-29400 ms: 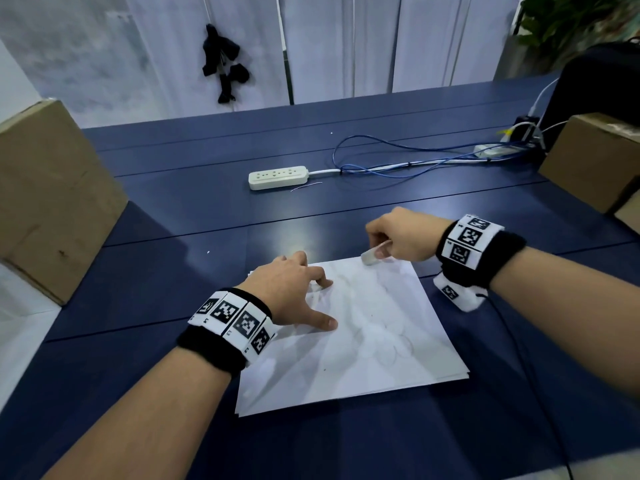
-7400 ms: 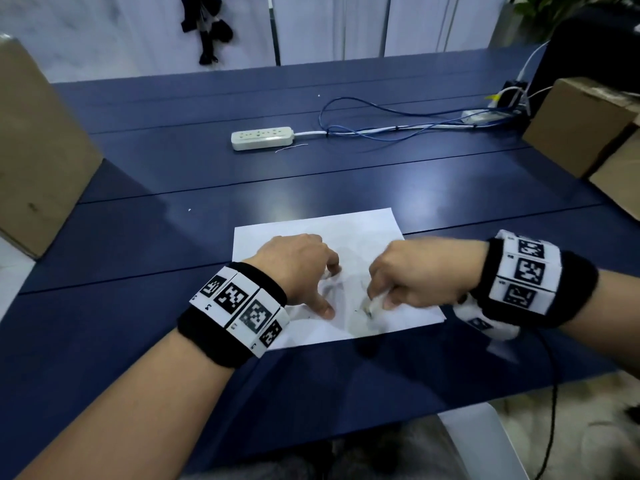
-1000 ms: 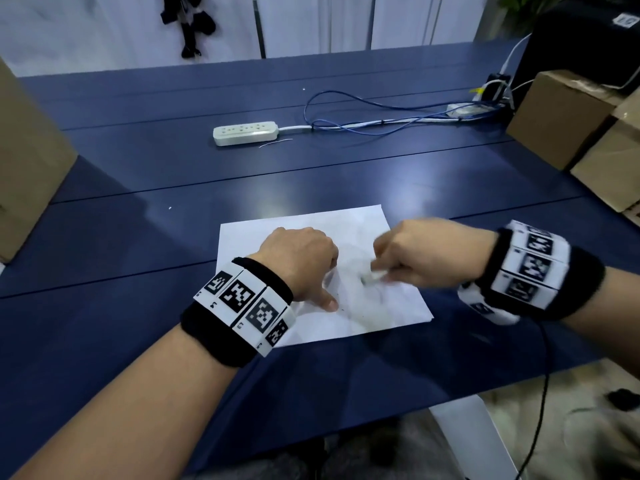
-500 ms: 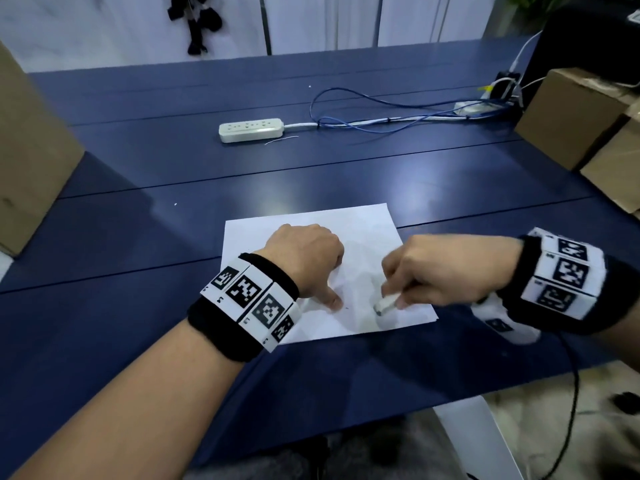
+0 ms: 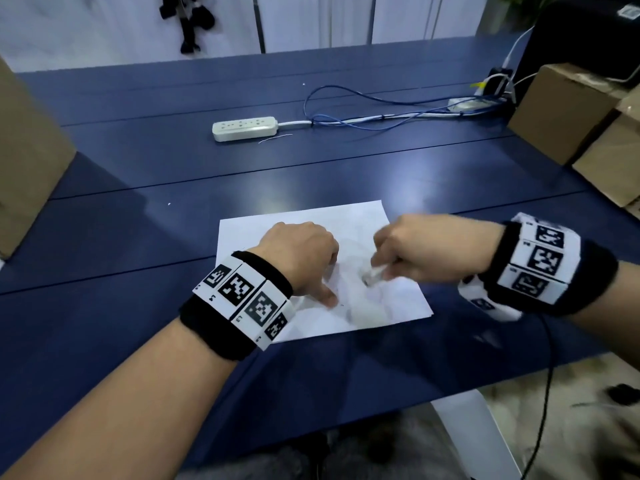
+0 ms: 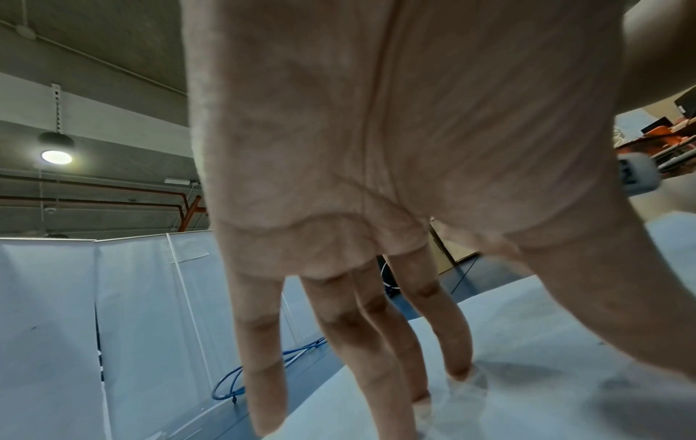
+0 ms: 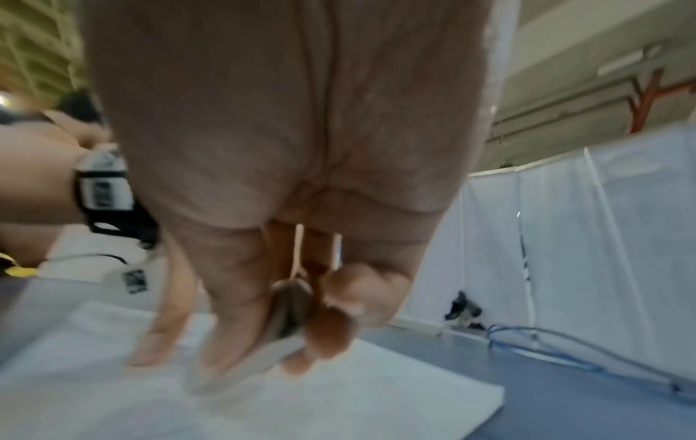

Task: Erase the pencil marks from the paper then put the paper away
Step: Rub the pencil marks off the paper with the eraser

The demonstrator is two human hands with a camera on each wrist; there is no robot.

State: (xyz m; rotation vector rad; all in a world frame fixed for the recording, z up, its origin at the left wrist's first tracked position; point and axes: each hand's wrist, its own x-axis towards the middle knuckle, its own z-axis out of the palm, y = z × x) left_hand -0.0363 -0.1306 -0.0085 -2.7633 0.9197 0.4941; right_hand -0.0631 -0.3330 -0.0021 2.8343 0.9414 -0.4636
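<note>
A white sheet of paper (image 5: 349, 221) with faint pencil marks lies near the front edge of the dark blue table (image 5: 173, 168). My left hand (image 5: 301, 258) rests on the sheet with straight fingers (image 6: 376, 342) pressing it flat. My right hand (image 5: 412, 251) pinches a small whitish eraser (image 5: 372, 274), whose tip touches the paper just right of the left thumb. In the right wrist view the eraser (image 7: 260, 354) sits between thumb and fingertips, blurred, over the paper (image 7: 339, 396).
A white power strip (image 5: 244, 128) and blue cables (image 5: 363, 116) lie further back on the table. Cardboard boxes stand at the left (image 5: 27, 157) and right (image 5: 568, 116). A white chair edge (image 5: 474, 434) shows below the table front.
The right hand with the eraser has moved up and left across the paper since half a second ago, continuing a back-and-forth rub. The left hand has stayed pressed on the sheet.
</note>
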